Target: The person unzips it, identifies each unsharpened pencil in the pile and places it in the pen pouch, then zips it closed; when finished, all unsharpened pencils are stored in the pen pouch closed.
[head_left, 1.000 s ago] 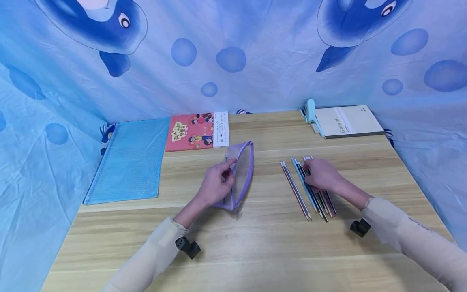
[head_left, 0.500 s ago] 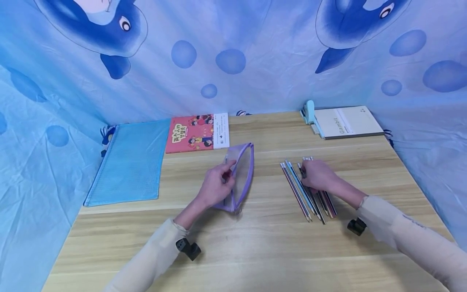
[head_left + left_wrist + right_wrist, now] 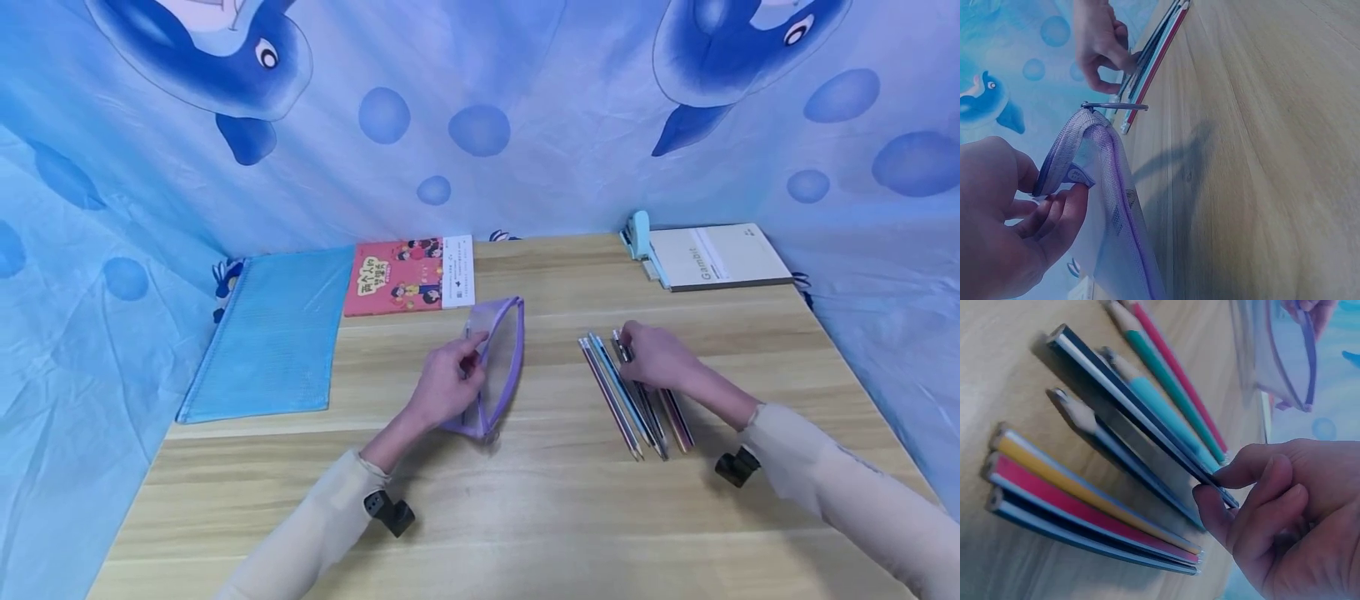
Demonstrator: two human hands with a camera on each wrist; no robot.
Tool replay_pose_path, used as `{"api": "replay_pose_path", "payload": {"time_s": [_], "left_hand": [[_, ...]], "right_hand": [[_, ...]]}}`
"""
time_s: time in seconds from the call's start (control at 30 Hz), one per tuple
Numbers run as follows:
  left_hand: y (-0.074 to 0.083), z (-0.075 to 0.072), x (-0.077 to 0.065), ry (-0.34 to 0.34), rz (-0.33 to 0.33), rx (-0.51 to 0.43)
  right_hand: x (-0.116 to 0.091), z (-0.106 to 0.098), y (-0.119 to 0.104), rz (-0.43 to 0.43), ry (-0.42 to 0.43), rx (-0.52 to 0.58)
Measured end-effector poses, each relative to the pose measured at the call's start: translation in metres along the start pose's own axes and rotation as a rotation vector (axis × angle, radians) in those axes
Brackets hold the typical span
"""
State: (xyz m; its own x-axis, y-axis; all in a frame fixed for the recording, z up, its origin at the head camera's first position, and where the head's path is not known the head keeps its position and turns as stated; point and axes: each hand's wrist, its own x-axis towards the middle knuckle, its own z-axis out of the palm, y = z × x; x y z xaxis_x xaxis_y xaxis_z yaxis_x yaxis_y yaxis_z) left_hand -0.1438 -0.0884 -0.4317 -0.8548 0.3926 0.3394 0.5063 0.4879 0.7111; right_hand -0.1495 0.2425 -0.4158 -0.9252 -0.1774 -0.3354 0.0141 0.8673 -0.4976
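My left hand (image 3: 447, 379) pinches the edge of a see-through purple zipper pouch (image 3: 517, 367) left of the table's middle. Its zipped mouth gapes toward the right, and a metal zipper pull (image 3: 1116, 106) sticks out at the corner. My right hand (image 3: 660, 357) is over a row of pencils, thumb and forefinger pinching the end of a dark pencil with a white stripe (image 3: 1116, 394). Beside that pencil lie a light blue pencil (image 3: 1157, 400), a green pencil (image 3: 1166, 384) and a red pencil (image 3: 1179, 372). Yellow, red and black striped pencils (image 3: 1091, 497) lie on the other side.
At the back left are a blue mesh folder (image 3: 270, 333) and a red picture book (image 3: 397, 279). A pale notebook (image 3: 723, 257) lies at the back right, with a light blue stapler-like tool (image 3: 640, 237) at its left edge. A whale-print curtain (image 3: 480, 192) hangs behind the table.
The light blue pencil has shifted left against the leftmost pencils. My right hand has let it go and now pinches a dark pencil. The left hand and pouch stay in place.
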Motion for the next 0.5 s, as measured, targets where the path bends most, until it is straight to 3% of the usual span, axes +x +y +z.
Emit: {"api": "replay_pose_path", "payload": {"time_s": [0.27, 0.5], "left_hand": [[0.001, 0.001, -0.001, -0.002, -0.010, 0.009], [0.002, 0.001, 0.000, -0.002, -0.017, 0.019]], "right_hand": [[-0.002, -0.008, -0.006, -0.018, 0.021, 0.093], [-0.004, -0.009, -0.017, -0.031, 0.043, 0.272]]}}
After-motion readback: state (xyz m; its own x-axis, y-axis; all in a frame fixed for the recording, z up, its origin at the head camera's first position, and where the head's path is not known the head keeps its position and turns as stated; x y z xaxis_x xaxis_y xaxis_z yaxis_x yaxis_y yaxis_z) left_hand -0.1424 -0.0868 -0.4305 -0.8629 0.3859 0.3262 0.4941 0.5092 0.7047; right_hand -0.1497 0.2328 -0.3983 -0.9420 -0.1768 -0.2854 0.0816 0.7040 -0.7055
